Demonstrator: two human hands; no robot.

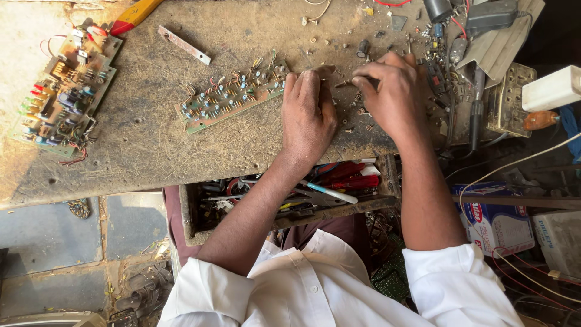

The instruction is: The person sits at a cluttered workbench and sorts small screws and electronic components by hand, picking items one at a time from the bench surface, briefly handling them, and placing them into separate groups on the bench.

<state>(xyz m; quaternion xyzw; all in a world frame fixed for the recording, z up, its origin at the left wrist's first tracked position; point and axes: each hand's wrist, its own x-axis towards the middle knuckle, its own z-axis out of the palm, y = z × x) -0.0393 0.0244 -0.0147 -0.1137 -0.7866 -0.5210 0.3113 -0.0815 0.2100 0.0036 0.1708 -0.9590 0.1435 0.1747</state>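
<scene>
Resting on the worn table (151, 121), my left hand (307, 115) lies palm down, fingers loosely together against the narrow circuit board (233, 97) end, while my right hand (390, 91) curls, fingertips pinched on something too small to tell.

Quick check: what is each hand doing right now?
Left hand: palm down, fingertips on long circuit board.
Right hand: fingers curled; contents cannot be told.

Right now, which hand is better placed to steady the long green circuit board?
Probably the left hand: its fingertips rest at the right end of the board. The right hand is farther right, pinching something too small to identify among loose parts on the bench.
</scene>
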